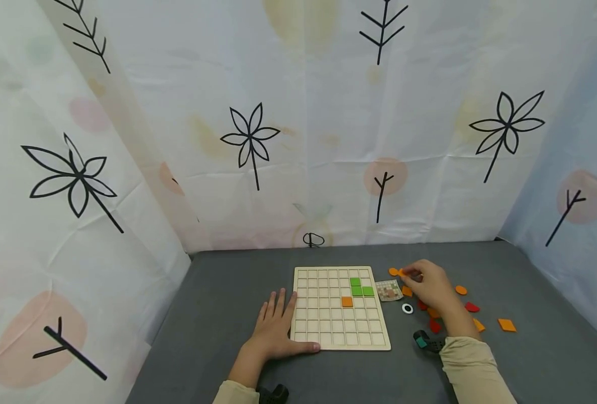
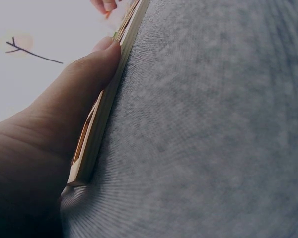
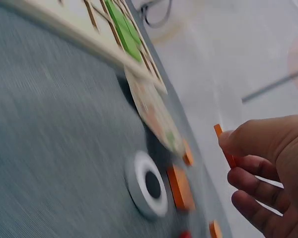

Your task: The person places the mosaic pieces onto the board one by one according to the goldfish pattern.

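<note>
A wooden grid board (image 1: 324,339) lies on the grey table, with several green tiles (image 1: 356,291) and one orange tile (image 1: 347,302) set in its squares. My left hand (image 1: 273,331) rests at the board's left edge, fingers straight and spread, the thumb along the near edge; in the left wrist view the thumb (image 2: 97,64) touches the board's rim. Right of the board, my right hand (image 1: 432,286) pinches a thin orange piece (image 3: 223,144) between thumb and fingers, raised off the table. Its full outline is partly hidden by the fingers.
Beside the board's right edge lies a small patterned card (image 1: 389,290). Near it are a white ring with a black centre (image 1: 407,308), red pieces (image 1: 472,307) and orange pieces (image 1: 507,325). A printed curtain (image 1: 303,196) stands behind the table.
</note>
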Action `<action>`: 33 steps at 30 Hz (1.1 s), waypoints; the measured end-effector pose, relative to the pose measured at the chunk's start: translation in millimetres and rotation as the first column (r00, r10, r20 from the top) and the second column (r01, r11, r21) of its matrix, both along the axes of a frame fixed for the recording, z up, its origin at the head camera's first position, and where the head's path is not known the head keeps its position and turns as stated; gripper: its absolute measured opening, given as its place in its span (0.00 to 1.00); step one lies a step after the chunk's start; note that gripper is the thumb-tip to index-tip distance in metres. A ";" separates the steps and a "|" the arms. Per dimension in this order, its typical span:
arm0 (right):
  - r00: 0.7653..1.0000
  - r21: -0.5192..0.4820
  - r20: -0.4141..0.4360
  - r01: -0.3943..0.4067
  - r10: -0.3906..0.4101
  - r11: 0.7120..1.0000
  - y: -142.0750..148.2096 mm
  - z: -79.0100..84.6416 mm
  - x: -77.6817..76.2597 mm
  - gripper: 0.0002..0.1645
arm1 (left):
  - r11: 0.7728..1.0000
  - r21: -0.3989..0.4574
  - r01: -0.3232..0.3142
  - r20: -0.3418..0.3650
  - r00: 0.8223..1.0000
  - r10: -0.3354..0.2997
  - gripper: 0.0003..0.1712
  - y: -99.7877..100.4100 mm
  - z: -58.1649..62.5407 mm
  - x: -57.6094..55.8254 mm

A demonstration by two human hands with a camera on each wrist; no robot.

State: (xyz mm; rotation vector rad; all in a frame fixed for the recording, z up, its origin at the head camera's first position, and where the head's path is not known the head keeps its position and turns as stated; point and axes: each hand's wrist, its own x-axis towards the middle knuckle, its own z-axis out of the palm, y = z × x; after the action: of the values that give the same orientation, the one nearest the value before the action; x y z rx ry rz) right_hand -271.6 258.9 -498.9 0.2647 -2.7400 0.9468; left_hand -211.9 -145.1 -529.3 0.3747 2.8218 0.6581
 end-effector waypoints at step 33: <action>0.812 -0.103 0.095 -0.567 0.575 0.817 -102.0 -3.1 34.3 0.10 | 1.000 -0.013 0.000 0.003 1.000 0.000 0.81 -0.5 -4.8 -3.3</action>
State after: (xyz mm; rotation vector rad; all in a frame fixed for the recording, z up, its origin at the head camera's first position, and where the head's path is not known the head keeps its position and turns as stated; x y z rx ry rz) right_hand -237.2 156.8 -502.0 1.1068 -2.7691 1.2263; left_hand -215.2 -145.5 -534.1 0.3710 2.8220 0.6399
